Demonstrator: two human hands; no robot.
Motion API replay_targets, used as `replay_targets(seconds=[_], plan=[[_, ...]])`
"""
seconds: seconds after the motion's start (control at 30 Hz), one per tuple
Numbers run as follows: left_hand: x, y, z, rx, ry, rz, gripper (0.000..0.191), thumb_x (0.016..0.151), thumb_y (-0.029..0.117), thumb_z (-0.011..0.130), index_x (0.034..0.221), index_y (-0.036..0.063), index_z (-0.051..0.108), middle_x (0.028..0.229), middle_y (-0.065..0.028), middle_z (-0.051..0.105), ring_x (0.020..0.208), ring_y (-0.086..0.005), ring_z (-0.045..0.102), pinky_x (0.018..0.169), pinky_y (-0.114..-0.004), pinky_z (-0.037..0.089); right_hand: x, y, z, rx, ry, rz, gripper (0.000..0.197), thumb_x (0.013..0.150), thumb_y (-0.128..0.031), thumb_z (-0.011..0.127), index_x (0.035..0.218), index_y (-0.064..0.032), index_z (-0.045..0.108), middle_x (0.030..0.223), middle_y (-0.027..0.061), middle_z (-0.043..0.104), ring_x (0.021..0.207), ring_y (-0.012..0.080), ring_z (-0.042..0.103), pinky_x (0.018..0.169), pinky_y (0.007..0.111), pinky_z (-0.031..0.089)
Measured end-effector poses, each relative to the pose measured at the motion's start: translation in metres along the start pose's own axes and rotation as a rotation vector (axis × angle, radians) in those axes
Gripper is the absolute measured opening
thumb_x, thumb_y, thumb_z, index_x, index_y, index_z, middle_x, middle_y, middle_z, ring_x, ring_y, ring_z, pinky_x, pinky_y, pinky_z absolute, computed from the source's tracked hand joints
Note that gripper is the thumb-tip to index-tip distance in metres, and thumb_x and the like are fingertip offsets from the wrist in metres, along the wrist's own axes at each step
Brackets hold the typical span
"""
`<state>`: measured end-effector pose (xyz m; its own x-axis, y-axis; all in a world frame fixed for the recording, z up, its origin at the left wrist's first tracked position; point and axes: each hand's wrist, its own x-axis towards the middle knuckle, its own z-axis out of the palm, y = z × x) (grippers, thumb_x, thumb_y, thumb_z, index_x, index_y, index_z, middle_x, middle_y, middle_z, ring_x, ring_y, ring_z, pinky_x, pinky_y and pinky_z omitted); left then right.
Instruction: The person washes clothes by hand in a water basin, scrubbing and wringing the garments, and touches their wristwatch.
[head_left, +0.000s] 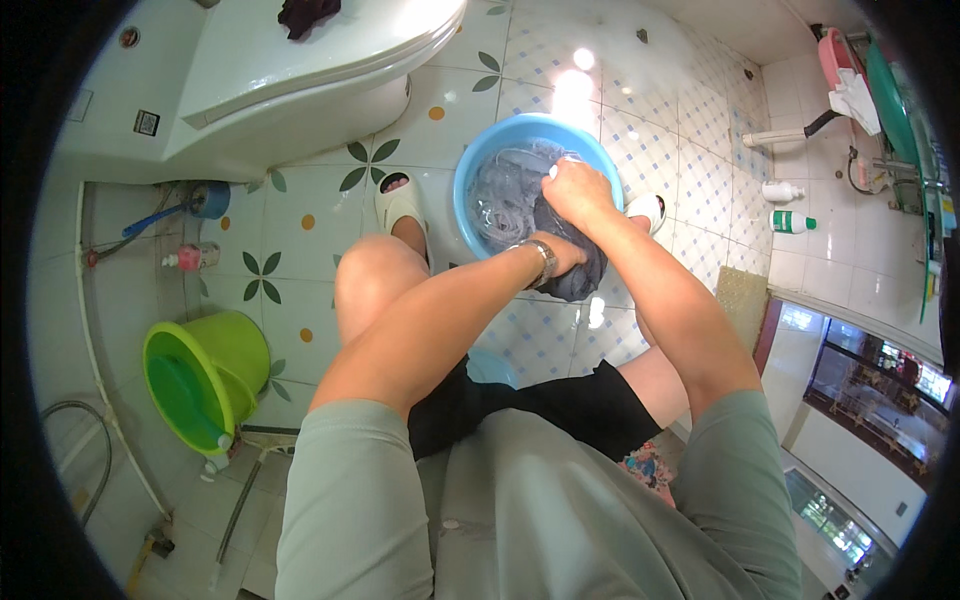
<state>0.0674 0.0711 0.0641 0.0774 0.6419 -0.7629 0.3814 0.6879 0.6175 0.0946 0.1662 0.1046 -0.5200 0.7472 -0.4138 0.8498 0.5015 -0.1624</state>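
Note:
On the floor between my feet stands a blue plastic basin (465, 217) with water and suds in it. A wet dark grey cloth (577, 281), perhaps a garment, lies partly in the water and bunches up over the near right rim. My left hand (561, 251), with a metal watch (545, 264) on its wrist, grips the cloth at that rim; its fingers are partly hidden. Just above it, my right hand (577, 191) is closed in a fist on the same cloth, over the basin.
A white toilet (315, 75) with a dark cloth (307, 16) on its lid stands at upper left. At left are a lime-green bucket (240, 349), a pink bottle (196, 256) and a blue-handled brush (154, 219). Two bottles, one green and white (787, 222), stand along the right wall.

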Motion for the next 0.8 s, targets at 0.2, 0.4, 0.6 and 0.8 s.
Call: replay_targets(seconds=[0.2, 0.4, 0.6, 0.8], plan=[[0.004, 0.002, 0.003, 0.087, -0.022, 0.036, 0.060, 0.083, 0.045, 0.063, 0.121, -0.0007, 0.065, 0.129, -0.0224, 0.061, 0.121, -0.0292, 0.059, 0.103, -0.033, 0.044, -0.001, 0.001, 0.003, -0.091, 0.014, -0.019, 0.038, 0.088, -0.030, 0.054, 0.106, 0.0009, 0.067, 0.106, 0.0228, 0.069, 0.102, 0.0377, 0.066, 0.089, 0.046, 0.052], [-0.012, 0.010, -0.003, 0.093, -0.050, 0.049, 0.063, 0.083, 0.047, 0.062, 0.125, -0.0005, 0.063, 0.131, -0.0222, 0.059, 0.122, -0.0296, 0.058, 0.104, -0.034, 0.043, -0.005, -0.002, -0.003, -0.135, 0.007, -0.004, 0.039, 0.088, -0.029, 0.054, 0.108, 0.0020, 0.065, 0.108, 0.0233, 0.068, 0.102, 0.0389, 0.066, 0.089, 0.047, 0.052], [-0.028, 0.012, -0.011, 0.156, 0.011, -0.048, 0.068, 0.080, 0.052, 0.064, 0.126, 0.0020, 0.063, 0.132, -0.0209, 0.059, 0.123, -0.0321, 0.057, 0.103, -0.035, 0.045, -0.011, 0.007, 0.002, -0.075, 0.115, -0.022, 0.038, 0.087, -0.028, 0.052, 0.109, 0.0012, 0.064, 0.106, 0.0247, 0.068, 0.101, 0.0407, 0.065, 0.088, 0.048, 0.052], [-0.060, 0.023, -0.037, 0.155, 0.109, 0.084, 0.069, 0.070, 0.051, 0.073, 0.117, 0.0006, 0.067, 0.120, -0.0205, 0.065, 0.114, -0.0328, 0.062, 0.098, -0.036, 0.048, -0.009, 0.056, 0.003, 0.702, 0.237, -0.104, 0.029, 0.087, -0.023, 0.058, 0.103, 0.0010, 0.063, 0.089, 0.0184, 0.068, 0.080, 0.0283, 0.065, 0.074, 0.039, 0.050]])
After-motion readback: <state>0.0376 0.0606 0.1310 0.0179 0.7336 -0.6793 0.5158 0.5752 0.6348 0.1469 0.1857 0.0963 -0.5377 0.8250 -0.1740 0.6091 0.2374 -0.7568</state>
